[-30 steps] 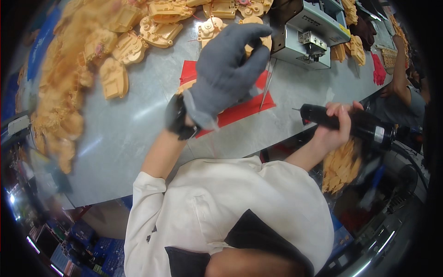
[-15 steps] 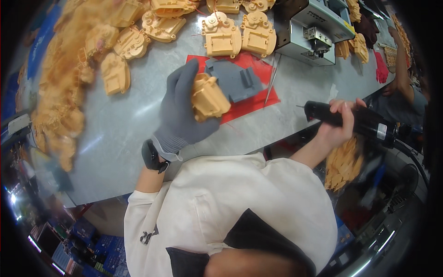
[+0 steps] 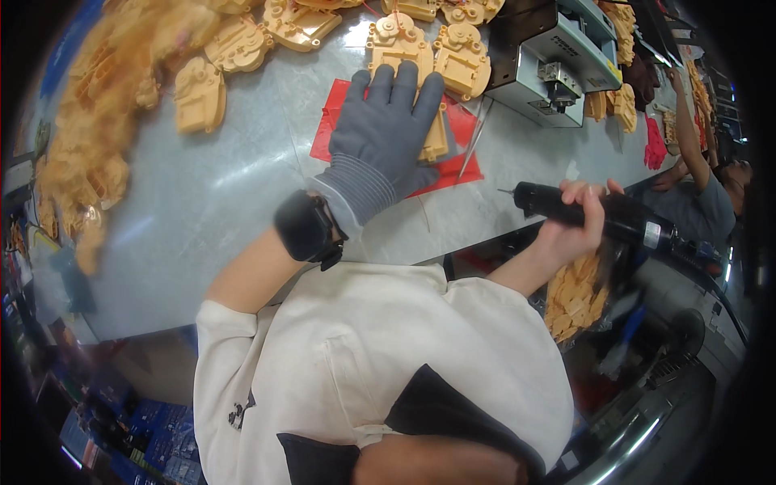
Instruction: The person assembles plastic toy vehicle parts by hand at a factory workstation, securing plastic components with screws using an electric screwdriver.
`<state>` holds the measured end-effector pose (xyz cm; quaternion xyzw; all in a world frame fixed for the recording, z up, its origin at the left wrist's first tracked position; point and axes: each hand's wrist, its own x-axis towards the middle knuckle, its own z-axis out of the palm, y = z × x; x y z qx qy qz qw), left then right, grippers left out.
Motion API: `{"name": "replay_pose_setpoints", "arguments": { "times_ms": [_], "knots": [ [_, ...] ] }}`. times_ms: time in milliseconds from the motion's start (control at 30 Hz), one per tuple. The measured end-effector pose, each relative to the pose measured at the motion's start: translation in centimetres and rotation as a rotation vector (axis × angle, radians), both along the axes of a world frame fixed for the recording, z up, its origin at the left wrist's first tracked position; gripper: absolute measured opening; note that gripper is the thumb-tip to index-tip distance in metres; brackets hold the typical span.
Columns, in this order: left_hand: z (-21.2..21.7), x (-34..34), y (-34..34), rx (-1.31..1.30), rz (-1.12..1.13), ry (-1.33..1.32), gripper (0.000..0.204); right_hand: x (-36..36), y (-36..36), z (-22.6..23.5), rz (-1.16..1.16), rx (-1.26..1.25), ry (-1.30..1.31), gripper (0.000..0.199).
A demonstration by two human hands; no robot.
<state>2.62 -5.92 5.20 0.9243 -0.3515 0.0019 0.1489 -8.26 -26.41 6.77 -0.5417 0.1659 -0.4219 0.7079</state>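
Note:
My left hand point(image 3: 380, 133), in a grey glove, lies palm down with its fingers stretched out over a yellow plastic housing point(image 3: 436, 144). Most of that housing is hidden beneath the glove; its right edge shows. Under it is the red mat point(image 3: 326, 129), and only a sliver of the grey fixture shows. My bare right hand point(image 3: 575, 226) is wrapped round a black electric screwdriver point(image 3: 626, 225), whose thin bit points left, above the table's near edge. Tweezers point(image 3: 473, 139) lie on the mat's right side. Two more housings point(image 3: 461, 63) sit just beyond my left fingertips.
A large heap of yellow housings point(image 3: 89, 121) covers the table's left side, with several more along the back. A grey metal machine point(image 3: 533, 77) stands at the back right. Farther right are a pink glove point(image 3: 655, 144) and another person point(image 3: 703, 186). Yellow parts point(image 3: 575, 299) lie below the table edge.
My left hand has gone from gripping the housing, tilted above the table, to lying flat over it on the mat. My right hand and the screwdriver have shifted slightly left.

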Motion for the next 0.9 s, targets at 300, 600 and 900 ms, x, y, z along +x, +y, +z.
{"name": "replay_pose_setpoints", "arguments": {
  "times_ms": [300, 600, 900],
  "knots": [
    [-0.8, 0.1, 1.2, -0.176, -0.116, -0.014, 0.083, 6.2, -3.0, 5.6, -0.031, -0.261, -0.226, 0.040],
    [-3.4, 0.0, 2.5, -0.479, -0.058, -0.084, 0.081, 12.2, -4.7, 4.9, 0.052, -0.360, -0.231, 0.030],
    [-0.7, 2.4, -1.7, -0.344, -0.122, -0.138, 0.086, 7.7, -2.4, 3.7, 0.077, -0.226, -0.132, 0.034]
  ]
}}
